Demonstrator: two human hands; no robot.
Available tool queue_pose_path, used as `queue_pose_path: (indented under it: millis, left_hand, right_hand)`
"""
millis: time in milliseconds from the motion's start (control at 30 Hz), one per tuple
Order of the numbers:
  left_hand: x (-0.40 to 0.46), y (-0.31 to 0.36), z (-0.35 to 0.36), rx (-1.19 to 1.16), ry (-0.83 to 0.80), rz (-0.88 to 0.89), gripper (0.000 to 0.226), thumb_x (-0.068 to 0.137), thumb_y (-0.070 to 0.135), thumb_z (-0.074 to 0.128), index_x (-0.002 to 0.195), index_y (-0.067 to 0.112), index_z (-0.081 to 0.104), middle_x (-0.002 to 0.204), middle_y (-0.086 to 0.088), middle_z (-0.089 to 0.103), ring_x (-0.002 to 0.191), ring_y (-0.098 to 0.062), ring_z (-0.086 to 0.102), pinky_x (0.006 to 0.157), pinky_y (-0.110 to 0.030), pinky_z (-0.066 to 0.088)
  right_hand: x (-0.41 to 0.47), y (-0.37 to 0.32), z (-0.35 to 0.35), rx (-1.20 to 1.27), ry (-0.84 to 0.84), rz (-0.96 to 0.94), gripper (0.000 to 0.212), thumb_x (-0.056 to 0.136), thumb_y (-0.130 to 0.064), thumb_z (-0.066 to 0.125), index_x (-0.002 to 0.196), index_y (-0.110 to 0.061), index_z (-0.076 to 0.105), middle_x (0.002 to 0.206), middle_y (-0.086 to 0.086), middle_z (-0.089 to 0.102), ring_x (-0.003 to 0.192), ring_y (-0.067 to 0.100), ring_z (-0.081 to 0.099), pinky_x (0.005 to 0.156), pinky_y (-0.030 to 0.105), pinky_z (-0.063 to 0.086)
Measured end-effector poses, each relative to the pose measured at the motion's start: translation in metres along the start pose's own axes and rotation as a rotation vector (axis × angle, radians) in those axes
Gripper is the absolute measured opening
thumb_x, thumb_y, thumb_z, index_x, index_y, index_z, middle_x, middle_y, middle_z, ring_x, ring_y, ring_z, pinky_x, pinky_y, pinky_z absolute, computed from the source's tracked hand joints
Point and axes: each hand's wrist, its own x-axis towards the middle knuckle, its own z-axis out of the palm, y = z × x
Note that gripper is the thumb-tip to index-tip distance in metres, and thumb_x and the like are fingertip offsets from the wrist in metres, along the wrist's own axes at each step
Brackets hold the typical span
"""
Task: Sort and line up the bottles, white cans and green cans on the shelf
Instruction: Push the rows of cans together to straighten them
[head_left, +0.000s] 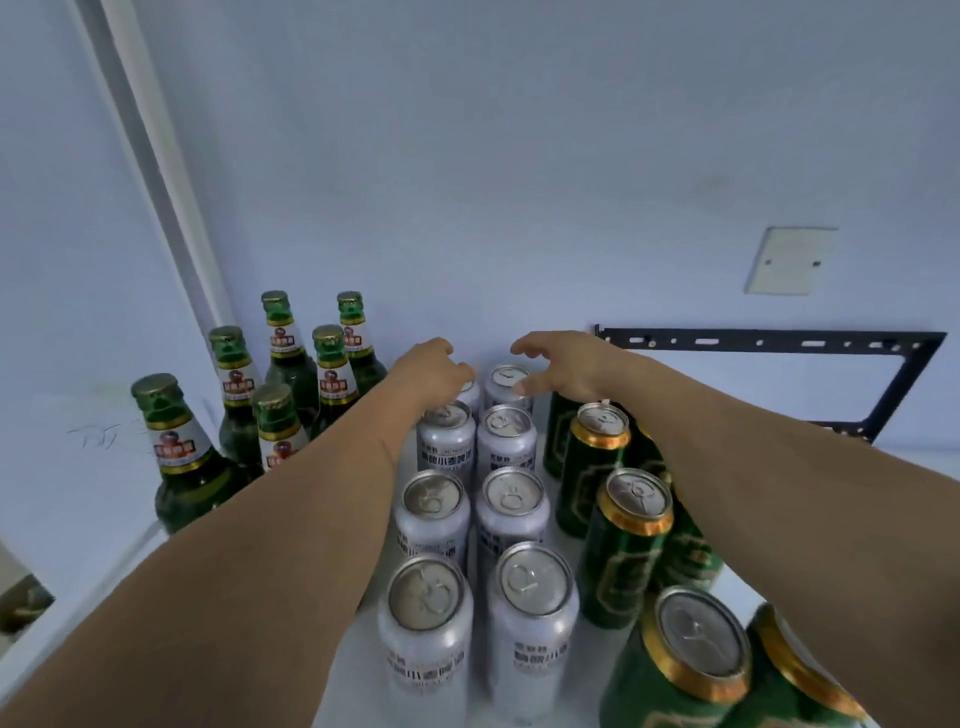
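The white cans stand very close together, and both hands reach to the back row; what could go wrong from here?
1. The left hand and right hand reach over the white cans; a forearm could tip a front can.
2. The left forearm passes close to the green bottles, so pulling back might knock one.
3. The right forearm lies against the green cans and may push them out of line.

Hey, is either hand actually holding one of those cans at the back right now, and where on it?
Left hand curls over the top of the back-left white aluminium can; a firm grip cannot be told. Right hand hovers open, holding nothing.
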Motion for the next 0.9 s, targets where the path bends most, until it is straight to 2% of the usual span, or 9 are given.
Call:
queue_pose_path:
  millis: [133,233,400,500,567,667,767,833,900]
  left_hand:
    - [0.017,-0.009,0.002,-0.017,-0.099,-0.057,0.072,0.095,0.04,0.059,0.152,0.008,0.028,0.157,-0.012,0.032,0.138,-0.029,0.038,0.105,-0.03,0.034]
    - [0.024,-0.013,-0.002,-0.007,-0.162,-0.072,0.076,0.093,0.04,0.064,0.152,0.009,0.028,0.157,-0.011,0.031,0.139,-0.028,0.037,0.107,-0.031,0.033]
    - [0.024,-0.013,-0.002,0.036,-0.211,-0.064,0.068,0.085,0.035,0.074,0.142,0.013,0.046,0.141,-0.011,0.049,0.124,-0.028,0.051,0.104,-0.041,0.045]
    - [0.027,-0.016,-0.002,0.007,-0.162,-0.048,0.045,0.083,0.034,0.077,0.12,0.013,0.061,0.119,-0.011,0.063,0.107,-0.028,0.061,0.093,-0.04,0.052]
    - [0.028,-0.016,0.0,0.005,-0.145,-0.044,0.041,0.083,0.033,0.077,0.115,0.012,0.062,0.114,-0.011,0.064,0.104,-0.028,0.061,0.091,-0.04,0.052]
    - [0.031,-0.014,0.002,0.007,-0.122,-0.032,0.047,0.084,0.031,0.076,0.124,0.012,0.059,0.119,-0.011,0.061,0.109,-0.029,0.058,0.096,-0.042,0.05]
    - [0.032,-0.01,0.002,0.03,-0.127,-0.038,0.052,0.084,0.032,0.076,0.128,0.012,0.057,0.124,-0.011,0.06,0.112,-0.029,0.057,0.096,-0.04,0.048]
    - [0.03,-0.008,0.001,0.067,-0.135,-0.048,0.056,0.085,0.036,0.075,0.131,0.011,0.054,0.129,-0.013,0.058,0.115,-0.029,0.055,0.098,-0.04,0.047]
    - [0.024,-0.007,-0.001,0.101,-0.134,-0.07,0.068,0.088,0.042,0.07,0.141,0.009,0.044,0.14,-0.013,0.05,0.122,-0.029,0.051,0.099,-0.036,0.044]
  right_hand:
    - [0.023,0.004,0.001,-0.086,-0.057,0.013,0.072,0.088,-0.043,0.068,0.15,-0.034,0.033,0.156,-0.003,0.036,0.137,0.023,0.041,0.113,0.039,0.031]
    - [0.034,0.005,0.006,-0.087,-0.135,0.007,0.077,0.085,-0.041,0.072,0.151,-0.03,0.033,0.155,-0.002,0.037,0.138,0.022,0.04,0.11,0.034,0.031]
    - [0.045,0.01,0.015,-0.116,-0.134,-0.017,0.08,0.085,-0.042,0.073,0.151,-0.02,0.034,0.149,0.003,0.046,0.134,0.022,0.044,0.107,0.029,0.032]
    - [0.046,0.013,0.014,-0.097,-0.111,-0.022,0.077,0.083,-0.043,0.074,0.148,-0.017,0.04,0.144,0.005,0.052,0.13,0.024,0.048,0.108,0.032,0.036]
    - [0.047,0.015,0.014,-0.091,-0.1,-0.029,0.07,0.082,-0.043,0.075,0.141,-0.015,0.049,0.136,0.006,0.058,0.123,0.025,0.053,0.106,0.036,0.039]
    - [0.048,0.017,0.015,-0.095,-0.076,-0.035,0.064,0.081,-0.044,0.076,0.134,-0.013,0.055,0.129,0.007,0.062,0.117,0.026,0.055,0.103,0.04,0.042]
    - [0.049,0.015,0.017,-0.117,-0.08,-0.043,0.065,0.082,-0.046,0.074,0.135,-0.013,0.054,0.131,0.007,0.06,0.117,0.026,0.054,0.102,0.04,0.042]
    - [0.047,0.014,0.016,-0.104,-0.087,-0.044,0.074,0.083,-0.048,0.073,0.143,-0.014,0.046,0.141,0.007,0.054,0.125,0.026,0.051,0.106,0.039,0.039]
    - [0.04,0.01,0.012,-0.115,-0.07,-0.069,0.082,0.084,-0.05,0.07,0.149,-0.014,0.035,0.149,0.007,0.044,0.134,0.025,0.044,0.11,0.036,0.035]
